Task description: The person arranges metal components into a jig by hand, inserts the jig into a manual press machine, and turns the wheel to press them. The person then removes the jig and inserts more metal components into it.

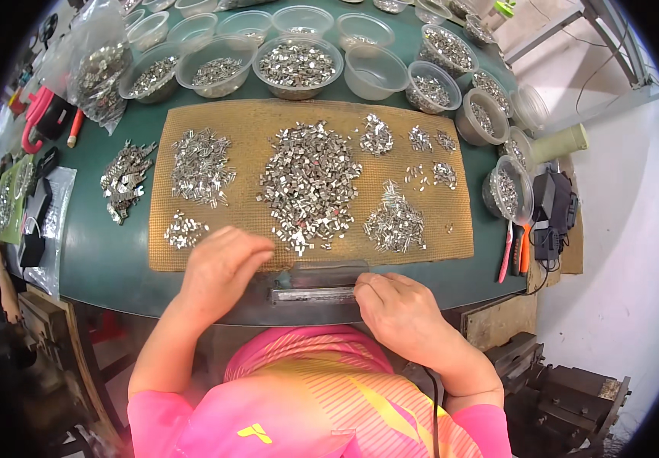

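Observation:
My left hand [226,269] hovers over the front edge of a tan ribbed mat [249,206], its thumb and fingers pressed together; anything between them is hidden. At the table's front edge lies a long narrow metal bar [314,295] with a line of small bright bits along it. The curled fingers of my right hand [394,304] touch its right end, and I cannot make out what they pinch. Just behind the bar is a dark flat block [329,272]. A large pile of small square metal pieces [310,179] lies mid-mat, with a small silvery pile [184,230] beside my left hand.
Other metal piles lie on the mat, among them a slim-piece pile [395,220] and a left pile [201,166]. Clear plastic bowls [297,65] of parts line the back and right. Dark metal strips [126,179] lie left, pliers [518,248] right, a bagged heap [100,69] back left.

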The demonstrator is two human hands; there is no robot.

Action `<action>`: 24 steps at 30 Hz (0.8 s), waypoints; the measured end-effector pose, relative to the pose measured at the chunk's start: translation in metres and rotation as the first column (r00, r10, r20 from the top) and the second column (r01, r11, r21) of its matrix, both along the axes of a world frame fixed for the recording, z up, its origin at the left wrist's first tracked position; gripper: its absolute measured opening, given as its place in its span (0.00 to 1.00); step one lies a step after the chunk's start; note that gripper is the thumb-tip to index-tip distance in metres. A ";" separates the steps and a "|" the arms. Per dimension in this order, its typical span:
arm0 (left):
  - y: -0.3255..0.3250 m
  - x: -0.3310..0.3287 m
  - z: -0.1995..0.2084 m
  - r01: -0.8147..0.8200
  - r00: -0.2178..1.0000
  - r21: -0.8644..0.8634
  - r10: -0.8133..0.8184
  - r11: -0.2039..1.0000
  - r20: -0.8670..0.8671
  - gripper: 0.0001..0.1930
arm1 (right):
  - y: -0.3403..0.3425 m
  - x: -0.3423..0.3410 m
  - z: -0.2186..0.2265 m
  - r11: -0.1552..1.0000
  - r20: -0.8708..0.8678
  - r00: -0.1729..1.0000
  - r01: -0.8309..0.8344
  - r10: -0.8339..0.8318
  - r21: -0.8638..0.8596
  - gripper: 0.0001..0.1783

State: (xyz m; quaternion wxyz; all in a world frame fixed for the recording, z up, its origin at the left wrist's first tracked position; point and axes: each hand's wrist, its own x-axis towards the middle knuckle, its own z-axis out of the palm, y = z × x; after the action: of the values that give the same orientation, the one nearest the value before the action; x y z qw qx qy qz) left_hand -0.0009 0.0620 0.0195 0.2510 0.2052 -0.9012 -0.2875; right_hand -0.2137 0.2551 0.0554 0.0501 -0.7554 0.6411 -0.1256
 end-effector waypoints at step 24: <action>0.067 -0.018 -0.022 0.140 0.979 0.146 -0.115 0.979 -0.168 0.09 | 0.019 -0.010 -0.027 0.977 0.367 0.920 0.184 -0.133 -0.107 0.10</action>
State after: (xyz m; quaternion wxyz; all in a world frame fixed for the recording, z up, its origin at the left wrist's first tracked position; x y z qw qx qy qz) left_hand -0.0193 0.1287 -0.0024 0.2858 0.1424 -0.8644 -0.3884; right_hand -0.2237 0.2742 0.0281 0.1029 -0.6671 0.6700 -0.3092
